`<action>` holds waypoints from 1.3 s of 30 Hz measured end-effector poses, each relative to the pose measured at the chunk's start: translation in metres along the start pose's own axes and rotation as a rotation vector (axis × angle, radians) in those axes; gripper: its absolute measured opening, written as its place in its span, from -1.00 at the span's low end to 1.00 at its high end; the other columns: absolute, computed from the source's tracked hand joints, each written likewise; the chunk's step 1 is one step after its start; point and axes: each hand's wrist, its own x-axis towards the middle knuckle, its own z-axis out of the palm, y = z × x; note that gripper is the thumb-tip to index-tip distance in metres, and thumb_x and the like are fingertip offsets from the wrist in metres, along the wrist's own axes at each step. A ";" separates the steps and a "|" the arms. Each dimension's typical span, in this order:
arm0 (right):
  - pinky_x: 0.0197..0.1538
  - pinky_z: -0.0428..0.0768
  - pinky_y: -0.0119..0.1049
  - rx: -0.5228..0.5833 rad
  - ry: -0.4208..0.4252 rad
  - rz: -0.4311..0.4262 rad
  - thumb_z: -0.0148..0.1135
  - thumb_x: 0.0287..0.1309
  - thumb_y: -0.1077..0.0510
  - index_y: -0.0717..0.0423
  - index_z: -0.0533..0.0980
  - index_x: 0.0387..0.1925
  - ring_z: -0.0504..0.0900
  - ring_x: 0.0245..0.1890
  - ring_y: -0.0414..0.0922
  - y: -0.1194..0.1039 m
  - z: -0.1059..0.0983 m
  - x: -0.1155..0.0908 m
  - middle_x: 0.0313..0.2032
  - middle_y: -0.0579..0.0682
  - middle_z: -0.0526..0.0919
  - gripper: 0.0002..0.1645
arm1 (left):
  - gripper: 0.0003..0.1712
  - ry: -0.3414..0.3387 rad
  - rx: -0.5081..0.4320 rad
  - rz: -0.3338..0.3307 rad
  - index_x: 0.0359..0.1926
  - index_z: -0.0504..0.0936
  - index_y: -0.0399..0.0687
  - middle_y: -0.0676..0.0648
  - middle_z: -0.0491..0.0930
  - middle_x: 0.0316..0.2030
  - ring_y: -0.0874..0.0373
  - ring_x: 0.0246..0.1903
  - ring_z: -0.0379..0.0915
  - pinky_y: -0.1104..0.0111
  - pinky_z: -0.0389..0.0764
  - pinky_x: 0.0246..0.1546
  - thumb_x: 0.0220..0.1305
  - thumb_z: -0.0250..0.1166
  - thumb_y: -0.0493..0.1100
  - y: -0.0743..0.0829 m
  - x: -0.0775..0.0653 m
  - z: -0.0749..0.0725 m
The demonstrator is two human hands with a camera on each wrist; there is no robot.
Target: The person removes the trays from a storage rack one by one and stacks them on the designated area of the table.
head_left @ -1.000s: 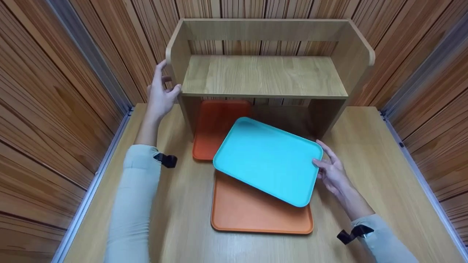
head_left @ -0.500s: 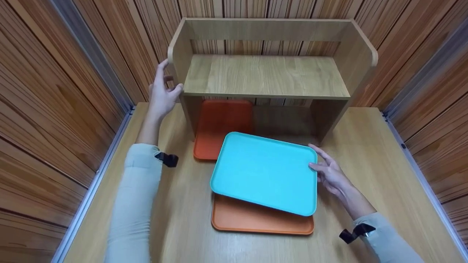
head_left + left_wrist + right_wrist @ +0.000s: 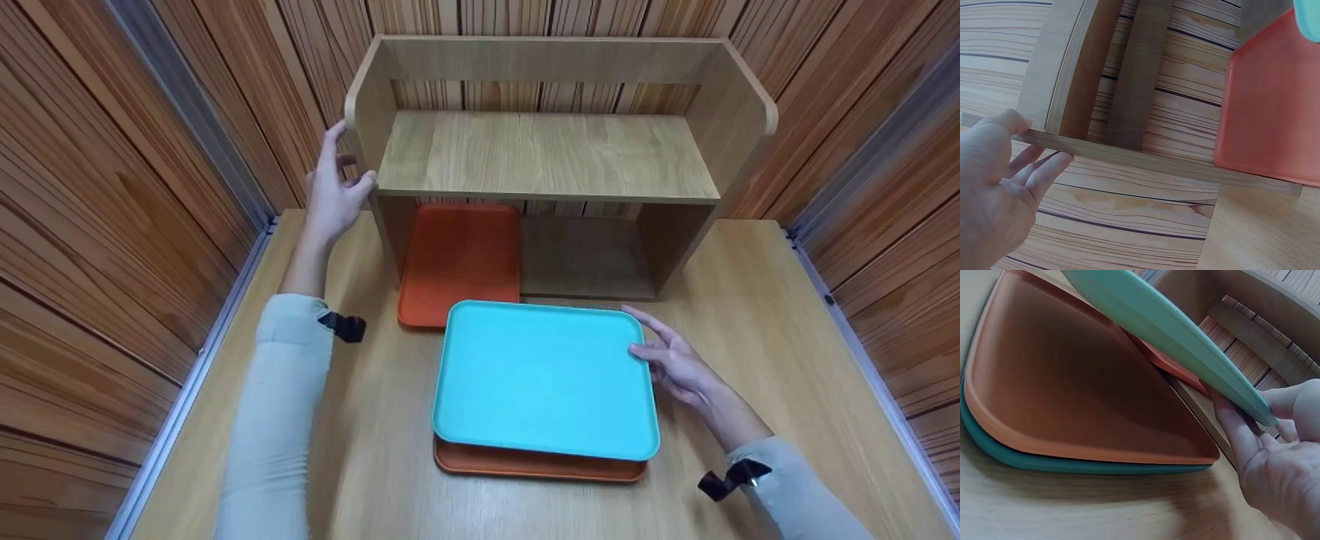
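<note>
Left hand (image 3: pixel 334 196): it pinches the side of light-brown wooden shelf (image 3: pixel 547 154)
Right hand (image 3: pixel 675 367): it pinches 1 turquoise rectangular tray (image 3: pixel 544 379), above 1 brown-orange rectangular tray (image 3: pixel 1067 377)

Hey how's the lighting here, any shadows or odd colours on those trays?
Head view: bright, the cyan tray vivid, a shadow beside the left sleeve on the table; right wrist view: that tray looks dull green, the orange tray darkly shaded; left wrist view: hazy, the red tray paler.

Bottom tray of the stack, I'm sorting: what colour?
Teal; the bottom tray shows best in the right wrist view.
</note>
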 end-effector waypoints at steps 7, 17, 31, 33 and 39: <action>-0.09 0.90 -0.37 0.001 -0.052 0.027 0.14 0.71 0.28 -0.19 0.24 0.77 0.88 -0.25 -0.25 0.004 -0.002 -0.003 -0.30 -0.17 0.86 -0.22 | -0.10 -0.006 0.002 -0.019 0.79 0.15 0.19 -0.36 0.45 0.58 -0.21 0.55 0.53 -0.07 0.75 0.46 0.60 0.27 -0.32 0.000 0.001 0.000; -0.06 0.90 -0.36 -0.004 -0.051 0.061 0.16 0.70 0.26 -0.21 0.25 0.76 0.89 -0.22 -0.25 0.008 -0.004 -0.007 -0.26 -0.17 0.85 -0.22 | -0.10 -0.017 -0.023 -0.003 0.80 0.12 0.19 -0.26 0.36 0.65 -0.14 0.59 0.45 -0.04 0.74 0.49 0.62 0.26 -0.32 0.001 -0.002 -0.001; -0.03 0.92 -0.28 -0.050 -0.013 0.108 0.15 0.70 0.27 -0.06 0.12 0.81 0.91 -0.16 -0.24 0.016 -0.006 -0.009 -0.17 -0.15 0.91 -0.17 | -0.09 -0.022 -0.035 0.003 0.80 0.12 0.17 -0.20 0.34 0.67 -0.11 0.59 0.43 -0.07 0.75 0.46 0.62 0.26 -0.32 0.002 -0.003 -0.003; -0.01 0.93 -0.25 -0.067 -0.012 0.118 0.16 0.70 0.26 0.00 0.04 0.83 0.91 -0.14 -0.23 0.015 -0.005 -0.009 -0.15 -0.14 0.91 -0.12 | -0.09 -0.025 -0.034 0.006 0.80 0.11 0.19 -0.20 0.33 0.68 -0.11 0.59 0.43 -0.07 0.75 0.47 0.62 0.27 -0.31 0.003 -0.003 -0.003; 0.06 0.93 -0.21 -0.178 -0.009 0.167 0.18 0.71 0.19 0.14 -0.14 0.84 0.90 -0.07 -0.21 0.008 -0.002 -0.007 -0.04 -0.16 0.89 -0.02 | -0.07 -0.028 -0.034 -0.001 0.81 0.08 0.22 -0.22 0.32 0.67 -0.13 0.58 0.44 -0.06 0.77 0.43 0.63 0.27 -0.31 0.001 -0.003 -0.001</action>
